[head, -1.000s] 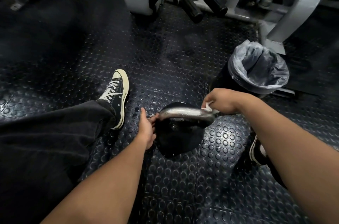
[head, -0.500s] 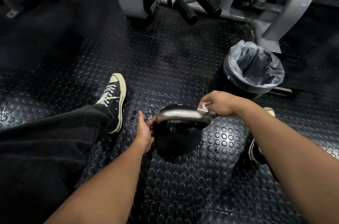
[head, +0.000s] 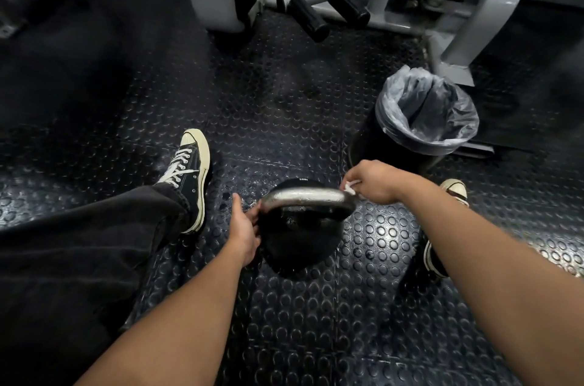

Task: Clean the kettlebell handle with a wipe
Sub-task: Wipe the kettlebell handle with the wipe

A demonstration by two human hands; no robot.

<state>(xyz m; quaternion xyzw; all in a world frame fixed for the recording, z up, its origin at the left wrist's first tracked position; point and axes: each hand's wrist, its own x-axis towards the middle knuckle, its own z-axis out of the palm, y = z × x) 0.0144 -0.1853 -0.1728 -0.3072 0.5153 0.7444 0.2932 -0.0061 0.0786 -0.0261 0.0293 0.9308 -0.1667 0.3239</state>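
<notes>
A black kettlebell [head: 300, 246] stands on the studded rubber floor between my feet. Its shiny grey handle [head: 306, 197] arches across the top. My left hand [head: 245, 226] grips the handle's left end where it meets the body, thumb up. My right hand [head: 371, 181] pinches a small white wipe [head: 350, 187] against the handle's right end. Most of the wipe is hidden inside my fingers.
A black bin with a clear plastic liner [head: 426, 113] stands just beyond my right hand. A grey gym machine frame [head: 458, 22] with black foot pegs [head: 309, 17] fills the back. My left shoe [head: 189, 177] and right shoe [head: 442, 227] flank the kettlebell.
My right hand with the wipe has stayed at the handle's right end, shifting only slightly. The left hand keeps its grip. The camera has tilted a little.
</notes>
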